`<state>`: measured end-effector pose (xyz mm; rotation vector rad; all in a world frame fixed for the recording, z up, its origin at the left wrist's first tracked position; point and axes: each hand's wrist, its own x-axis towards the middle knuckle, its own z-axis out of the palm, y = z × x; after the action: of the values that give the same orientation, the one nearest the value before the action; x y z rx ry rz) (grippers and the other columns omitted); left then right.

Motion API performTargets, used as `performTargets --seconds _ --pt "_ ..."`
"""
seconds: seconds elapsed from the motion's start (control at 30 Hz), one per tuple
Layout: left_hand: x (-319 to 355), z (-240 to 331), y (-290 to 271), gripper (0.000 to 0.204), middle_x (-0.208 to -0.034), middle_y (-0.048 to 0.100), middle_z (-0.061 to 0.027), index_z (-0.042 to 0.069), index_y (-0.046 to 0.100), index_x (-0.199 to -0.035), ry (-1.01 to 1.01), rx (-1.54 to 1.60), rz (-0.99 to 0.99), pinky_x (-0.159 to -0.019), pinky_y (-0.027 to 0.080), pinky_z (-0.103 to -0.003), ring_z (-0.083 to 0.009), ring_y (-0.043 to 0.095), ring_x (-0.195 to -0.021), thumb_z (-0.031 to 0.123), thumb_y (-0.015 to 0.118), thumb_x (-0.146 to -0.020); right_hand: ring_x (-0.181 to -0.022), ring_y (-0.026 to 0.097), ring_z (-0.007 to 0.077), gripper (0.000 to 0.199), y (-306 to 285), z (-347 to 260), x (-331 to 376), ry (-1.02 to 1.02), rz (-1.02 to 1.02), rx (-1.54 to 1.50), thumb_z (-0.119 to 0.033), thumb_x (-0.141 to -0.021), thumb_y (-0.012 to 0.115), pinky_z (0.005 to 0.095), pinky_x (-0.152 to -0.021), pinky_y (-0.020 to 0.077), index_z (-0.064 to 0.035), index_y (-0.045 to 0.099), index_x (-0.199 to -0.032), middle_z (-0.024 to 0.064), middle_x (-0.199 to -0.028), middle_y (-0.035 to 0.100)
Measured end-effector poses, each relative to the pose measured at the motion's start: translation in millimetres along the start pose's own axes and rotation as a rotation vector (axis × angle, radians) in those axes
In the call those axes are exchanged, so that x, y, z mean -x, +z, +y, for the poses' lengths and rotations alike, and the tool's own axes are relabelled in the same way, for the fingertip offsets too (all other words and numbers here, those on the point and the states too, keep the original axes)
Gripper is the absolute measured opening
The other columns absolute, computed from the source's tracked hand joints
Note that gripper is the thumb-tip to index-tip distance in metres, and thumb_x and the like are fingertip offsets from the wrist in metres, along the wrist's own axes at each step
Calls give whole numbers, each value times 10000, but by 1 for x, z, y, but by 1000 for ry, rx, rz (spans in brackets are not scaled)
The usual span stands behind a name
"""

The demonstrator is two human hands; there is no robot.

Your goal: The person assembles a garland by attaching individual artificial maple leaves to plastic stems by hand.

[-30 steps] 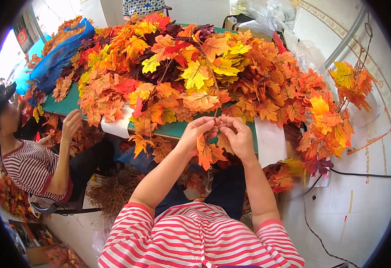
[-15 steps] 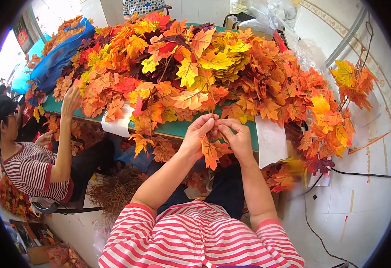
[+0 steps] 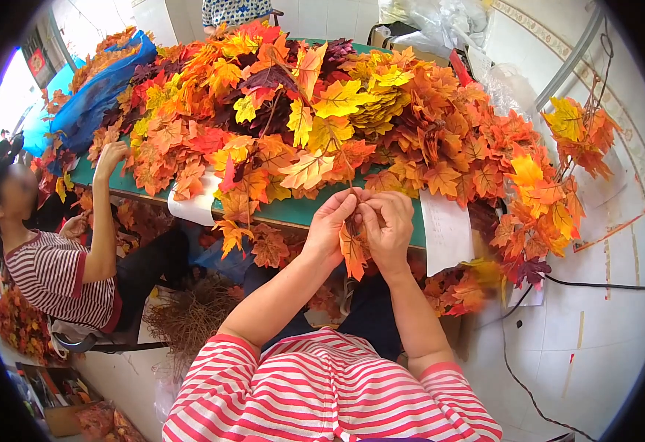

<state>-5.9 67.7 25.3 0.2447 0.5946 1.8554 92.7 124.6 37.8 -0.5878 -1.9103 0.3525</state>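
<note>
My left hand [image 3: 332,225] and my right hand [image 3: 386,230] meet at the table's near edge, fingers pinched together. Between them runs the thin brown stem of an artificial maple leaf garland [image 3: 309,171]. From this stem, yellow, orange and dark purple leaves stretch away over the pile. An orange leaf [image 3: 352,254] hangs down below my fingertips. My fingers hide the exact spot where they grip the stem.
A large heap of artificial autumn leaves [image 3: 447,125] covers the green table [image 3: 293,214]. White paper sheets [image 3: 447,234] hang over its edge. Leafy sprays [image 3: 576,132] hang at the right. On the left, a seated co-worker [image 3: 57,258] reaches toward the pile.
My right hand has turned and closed in toward my left, its fingers curling more over the stem. The garland's upper leaves have shifted slightly. The co-worker's raised hand has moved a little left.
</note>
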Motion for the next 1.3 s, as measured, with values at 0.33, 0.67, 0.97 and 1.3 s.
performTargets --seconds 0.33,0.67,0.97,1.3 --pt "2 0 5 154 -871 626 -20 10 613 -999 53 -123 -43 -628 447 -199 -62 517 -685 117 566 -899 -890 540 247 83 -4 -3 -2 -46 21 36 -102 -734 681 364 -814 371 -71 605 -752 42 -827 596" --pt "8 5 5 147 -729 585 5 -21 622 -986 137 -340 -85 -544 424 -190 -46 491 -611 76 567 -891 -782 528 270 92 -5 -5 2 12 -53 -41 -87 -788 625 378 -760 377 -53 541 -768 74 -752 563" --pt "1 4 -5 192 -800 583 -6 -17 651 -1035 293 -600 -80 -632 444 -196 -61 515 -686 29 599 -856 -638 519 266 67 -7 -10 -5 116 -80 -140 -37 -782 609 361 -611 419 -17 550 -758 93 -695 529" --pt "2 14 -11 228 -895 583 -41 -10 627 -1093 264 -926 -134 -765 438 -216 -92 552 -849 49 571 -880 -672 540 276 59 -8 -7 -1 213 -137 -164 -31 -787 608 360 -627 427 -16 553 -767 98 -728 551"
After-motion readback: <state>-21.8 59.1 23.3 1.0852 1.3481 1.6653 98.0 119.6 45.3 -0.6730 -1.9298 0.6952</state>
